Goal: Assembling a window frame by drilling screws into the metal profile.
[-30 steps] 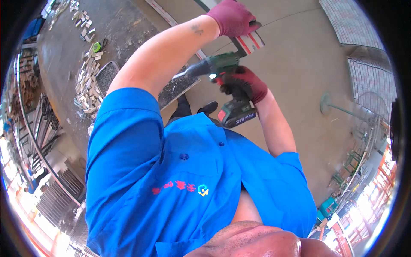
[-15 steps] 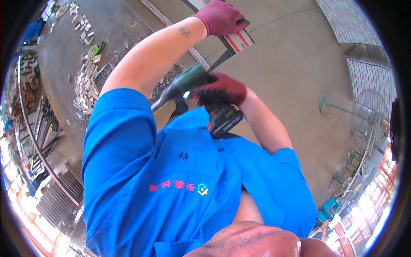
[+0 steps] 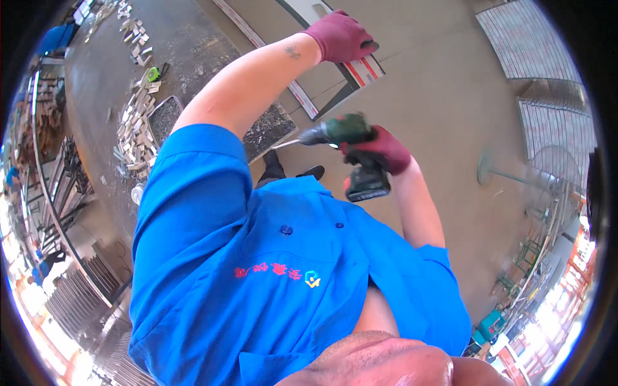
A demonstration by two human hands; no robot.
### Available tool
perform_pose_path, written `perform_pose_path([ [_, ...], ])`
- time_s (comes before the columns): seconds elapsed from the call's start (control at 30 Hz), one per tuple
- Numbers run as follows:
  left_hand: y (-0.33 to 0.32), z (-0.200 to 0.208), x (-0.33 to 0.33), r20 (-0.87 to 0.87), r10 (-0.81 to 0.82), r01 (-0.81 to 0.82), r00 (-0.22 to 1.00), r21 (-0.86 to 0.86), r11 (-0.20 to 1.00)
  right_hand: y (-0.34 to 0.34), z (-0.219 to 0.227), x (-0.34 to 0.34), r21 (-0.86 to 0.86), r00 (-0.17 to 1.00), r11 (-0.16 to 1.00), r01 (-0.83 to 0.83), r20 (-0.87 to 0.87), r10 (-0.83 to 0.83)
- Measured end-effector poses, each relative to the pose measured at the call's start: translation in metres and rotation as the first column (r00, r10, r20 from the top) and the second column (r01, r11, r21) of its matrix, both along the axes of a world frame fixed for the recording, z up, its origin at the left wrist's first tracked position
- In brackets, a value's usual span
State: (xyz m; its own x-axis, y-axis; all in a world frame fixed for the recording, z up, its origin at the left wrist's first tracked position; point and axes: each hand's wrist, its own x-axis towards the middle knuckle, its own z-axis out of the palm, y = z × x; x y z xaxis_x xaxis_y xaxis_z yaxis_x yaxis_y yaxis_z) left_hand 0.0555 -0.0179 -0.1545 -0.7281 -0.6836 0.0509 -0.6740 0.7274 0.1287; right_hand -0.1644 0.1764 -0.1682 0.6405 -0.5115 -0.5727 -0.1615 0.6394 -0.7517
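My right hand (image 3: 389, 152), in a dark red glove, is wrapped round the grip of a dark green cordless drill (image 3: 347, 128). The drill lies almost level, its long thin bit pointing left toward the corner of the workbench (image 3: 273, 125). Farther out, my left hand (image 3: 340, 38), gloved alike, is closed at the end of a metal frame (image 3: 365, 71) covered with red and white striped film. The fingers curl over the frame's edge; their undersides are hidden. Between its bars the frame shows the floor, and one end rests over the bench.
Many small metal pieces (image 3: 134, 125) lie scattered on the bench, beside a green tape measure (image 3: 153, 74) and a tray of small dark bits (image 3: 166, 117). Stacked striped profiles (image 3: 528, 42) lie at far right, near a standing fan (image 3: 484, 166). Metal bars fill the left side.
The drill has moved right, away from my left arm, and turned more level. My left hand stays at the frame's end; the view has shifted slightly.
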Motion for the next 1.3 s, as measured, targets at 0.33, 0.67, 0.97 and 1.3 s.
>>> perform_pose_path([
  [0.33,0.04,-0.02,-0.006,-0.683,0.123,-0.337,0.72,-0.189,0.922,0.05,0.035,-0.154,-0.365,0.708,0.756,0.543,-0.284,-0.646],
  [0.67,0.051,-0.047,0.046,-0.93,0.018,-0.281,0.367,-0.092,0.955,-0.157,0.005,-0.022,-0.898,0.729,0.428,0.104,-0.224,-0.646],
  [0.97,0.054,-0.031,0.109,-0.891,0.393,0.293,0.227,0.447,0.845,-0.21,-0.025,0.103,-0.935,0.711,0.333,0.119,-0.154,-0.686],
  [1.3,0.095,-0.18,0.327,-0.47,0.876,-0.555,-0.109,0.76,0.339,-0.197,-0.009,0.111,-0.802,0.506,0.542,0.25,-0.369,-0.78],
])
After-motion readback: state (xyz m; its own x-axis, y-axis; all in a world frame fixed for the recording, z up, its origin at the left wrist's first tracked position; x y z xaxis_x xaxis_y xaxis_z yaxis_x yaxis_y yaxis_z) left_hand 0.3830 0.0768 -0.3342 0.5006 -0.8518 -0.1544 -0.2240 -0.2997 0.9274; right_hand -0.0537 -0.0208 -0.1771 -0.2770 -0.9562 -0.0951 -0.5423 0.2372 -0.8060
